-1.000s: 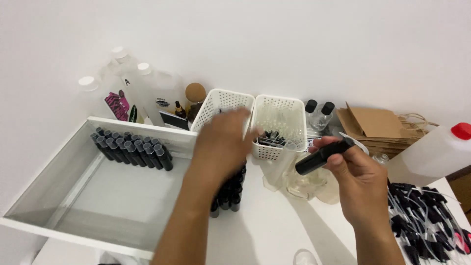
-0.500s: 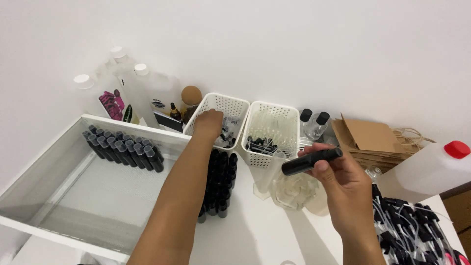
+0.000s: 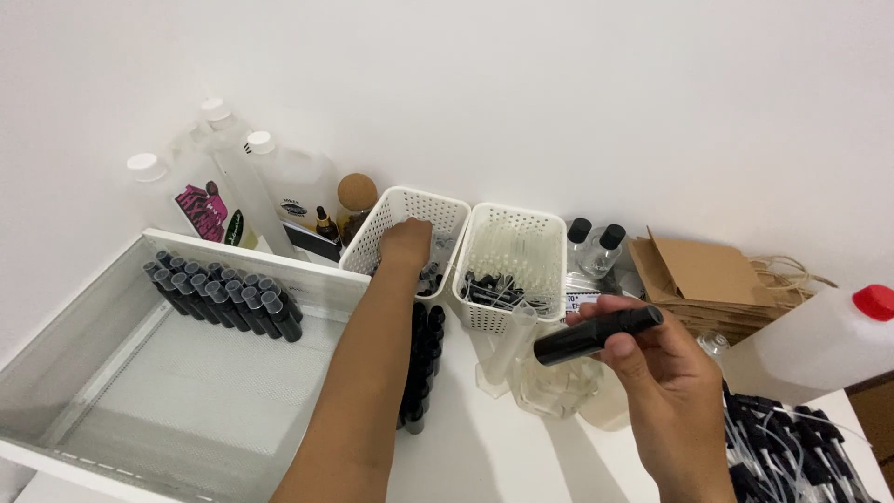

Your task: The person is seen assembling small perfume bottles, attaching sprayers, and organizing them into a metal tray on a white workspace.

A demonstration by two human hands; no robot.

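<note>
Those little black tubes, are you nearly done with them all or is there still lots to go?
Some look done: a small batch of black tubes stands in rows in the white tray. In hand now: the right hand holds one black tube, while the left hand reaches into the left white basket. Left: more black tubes lie on the table, and most of the tray is unfilled.

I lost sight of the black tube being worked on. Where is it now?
In the head view, the black tube is right of centre, held sideways in the right hand, just in front of the right-hand white basket.
</note>
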